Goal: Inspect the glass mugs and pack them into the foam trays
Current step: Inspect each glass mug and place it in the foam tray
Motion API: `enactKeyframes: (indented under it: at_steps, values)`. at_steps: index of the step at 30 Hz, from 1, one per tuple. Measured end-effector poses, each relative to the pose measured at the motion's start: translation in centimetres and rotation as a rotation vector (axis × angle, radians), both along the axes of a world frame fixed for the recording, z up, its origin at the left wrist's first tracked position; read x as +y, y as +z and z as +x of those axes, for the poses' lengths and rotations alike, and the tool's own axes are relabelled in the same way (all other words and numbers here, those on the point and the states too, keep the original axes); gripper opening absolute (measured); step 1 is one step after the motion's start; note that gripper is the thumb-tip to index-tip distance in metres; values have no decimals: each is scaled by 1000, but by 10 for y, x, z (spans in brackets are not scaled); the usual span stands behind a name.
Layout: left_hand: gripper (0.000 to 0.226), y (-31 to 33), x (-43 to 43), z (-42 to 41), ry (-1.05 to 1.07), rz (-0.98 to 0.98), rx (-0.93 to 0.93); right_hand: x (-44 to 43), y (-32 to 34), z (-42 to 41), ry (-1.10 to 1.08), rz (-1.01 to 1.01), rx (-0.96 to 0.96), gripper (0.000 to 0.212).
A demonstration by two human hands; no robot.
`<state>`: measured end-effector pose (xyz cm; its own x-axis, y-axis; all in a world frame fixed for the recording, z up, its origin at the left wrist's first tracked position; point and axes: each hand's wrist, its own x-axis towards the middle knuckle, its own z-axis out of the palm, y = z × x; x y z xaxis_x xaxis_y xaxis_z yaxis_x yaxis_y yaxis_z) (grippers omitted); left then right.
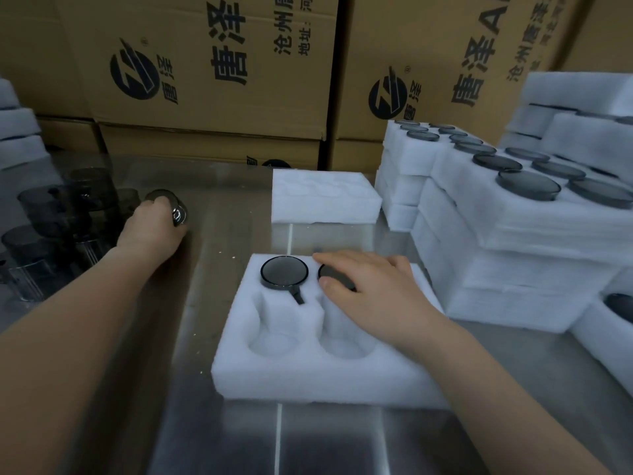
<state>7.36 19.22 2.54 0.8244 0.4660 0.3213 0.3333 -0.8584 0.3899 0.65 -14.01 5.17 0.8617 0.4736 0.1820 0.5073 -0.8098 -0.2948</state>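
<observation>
A white foam tray (308, 375) lies on the metal table in front of me. Its far left pocket holds a smoky glass mug (284, 272), base up, handle pointing toward me. My right hand (370, 286) lies flat with straight fingers on a second mug (334, 277) in the far right pocket. The two near pockets show only foam. At the left, my left hand (154, 222) grips a loose mug (168, 204) standing at the edge of a cluster of grey glass mugs (65, 214).
An unfilled foam tray (325, 200) sits behind the one in front. Stacks of packed trays (513, 214) rise along the right, more foam (17, 138) at far left. Printed cardboard cartons (212, 80) wall off the back.
</observation>
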Motion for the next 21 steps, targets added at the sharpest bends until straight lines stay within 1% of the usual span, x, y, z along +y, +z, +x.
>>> enactKeyframes:
  at_steps: [3,6,8,10,12,16,18,19,21]
  values:
    - [20,2,-11,-7,-16,-58,-81,-6,8,3,21,25,100,46]
    - [14,9,-29,-15,-63,-104,-221,-11,14,3,25,92,170,45]
    - [16,15,-44,-23,-107,-147,-326,-10,14,2,24,95,163,42]
    - [22,23,-62,-33,-169,-235,-410,-8,14,1,22,108,161,39]
    - [29,32,-84,-46,-265,-321,-461,-6,15,1,22,169,202,38]
    - [33,51,-131,-72,-497,-430,-480,-5,13,0,32,285,281,53]
    - [35,58,-151,-80,-605,-435,-471,-7,15,0,19,424,374,55]
    - [36,60,-160,-82,-656,-392,-480,-8,17,1,9,503,409,48]
    - [35,63,-174,-85,-734,-294,-522,-10,23,2,-22,616,428,21]
